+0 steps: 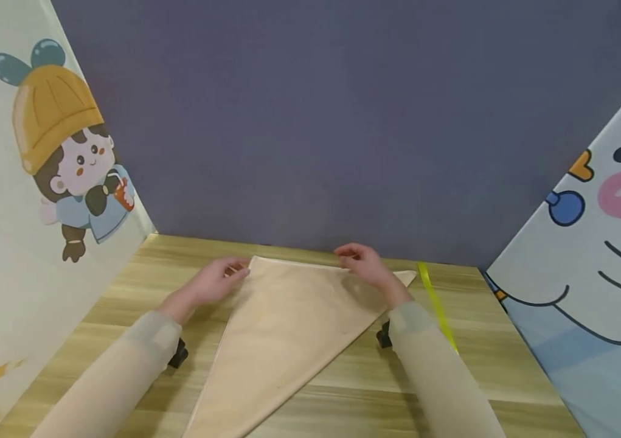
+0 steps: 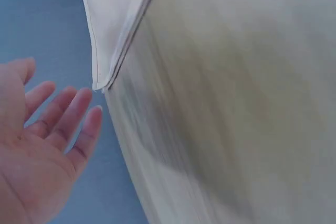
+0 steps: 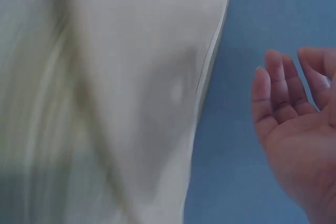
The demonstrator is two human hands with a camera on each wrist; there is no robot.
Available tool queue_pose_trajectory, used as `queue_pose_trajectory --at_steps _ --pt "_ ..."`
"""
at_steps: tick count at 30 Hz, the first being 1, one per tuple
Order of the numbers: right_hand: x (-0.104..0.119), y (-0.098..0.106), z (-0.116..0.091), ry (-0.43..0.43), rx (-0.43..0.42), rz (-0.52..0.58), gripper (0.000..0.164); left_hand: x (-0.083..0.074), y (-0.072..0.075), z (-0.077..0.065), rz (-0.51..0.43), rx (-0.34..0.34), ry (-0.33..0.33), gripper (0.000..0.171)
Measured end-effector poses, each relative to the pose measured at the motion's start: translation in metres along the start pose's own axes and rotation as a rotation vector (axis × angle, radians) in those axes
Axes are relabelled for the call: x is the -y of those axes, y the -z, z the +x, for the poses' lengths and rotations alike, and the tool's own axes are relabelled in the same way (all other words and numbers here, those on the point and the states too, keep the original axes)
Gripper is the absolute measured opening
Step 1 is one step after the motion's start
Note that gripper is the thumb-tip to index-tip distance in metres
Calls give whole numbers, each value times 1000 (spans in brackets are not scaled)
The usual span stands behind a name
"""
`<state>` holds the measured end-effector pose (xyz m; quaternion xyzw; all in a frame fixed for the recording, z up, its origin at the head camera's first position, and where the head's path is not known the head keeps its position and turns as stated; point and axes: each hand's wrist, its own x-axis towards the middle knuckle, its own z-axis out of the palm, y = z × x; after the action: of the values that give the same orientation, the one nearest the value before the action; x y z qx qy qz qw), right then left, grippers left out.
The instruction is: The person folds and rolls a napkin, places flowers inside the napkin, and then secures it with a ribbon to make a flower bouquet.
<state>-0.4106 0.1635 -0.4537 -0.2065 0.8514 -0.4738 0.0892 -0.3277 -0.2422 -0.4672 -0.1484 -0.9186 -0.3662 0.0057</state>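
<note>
A beige cloth (image 1: 288, 322), folded into a triangle, lies flat on the wooden table (image 1: 496, 340). At its upper left corner is my left hand (image 1: 214, 283), the fingers loosely bent and holding nothing. In the left wrist view the left hand (image 2: 47, 145) has its palm up beside the layered cloth corner (image 2: 107, 66). My right hand (image 1: 362, 264) hovers over the cloth's far edge, toward the right corner. Seen from the right wrist, the right hand (image 3: 299, 108) has relaxed fingers, apart from the hemmed edge of the cloth (image 3: 173, 77).
A yellow strip (image 1: 436, 301) runs along the table right of the cloth. Behind the table rises a dark grey-blue panel (image 1: 332, 121). White panels with cartoon prints, a child in a hat (image 1: 77, 152) and a pink-cheeked figure (image 1: 611, 243), flank both sides.
</note>
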Motion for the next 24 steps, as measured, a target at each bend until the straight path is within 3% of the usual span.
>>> queue_pose_trajectory --at_steps 3,8,14,18,21,24 --pt "-19 23 -15 -28 -41 8 39 7 -4 15 -25 -39 35 44" --pt "-45 55 -35 -110 -155 58 40 21 -8 37 20 -93 59 38" --pt "-73 86 -53 -227 -282 132 41 33 -14 57 -8 -89 127 41" --pt "-89 103 -61 -274 -314 75 42 37 -20 68 1 -100 152 43" --pt "-99 113 -67 -312 -329 -11 41 34 -24 72 19 -104 147 42" --pt "-107 118 -71 -361 -313 -18 42 28 -28 74 24 -86 141 38"
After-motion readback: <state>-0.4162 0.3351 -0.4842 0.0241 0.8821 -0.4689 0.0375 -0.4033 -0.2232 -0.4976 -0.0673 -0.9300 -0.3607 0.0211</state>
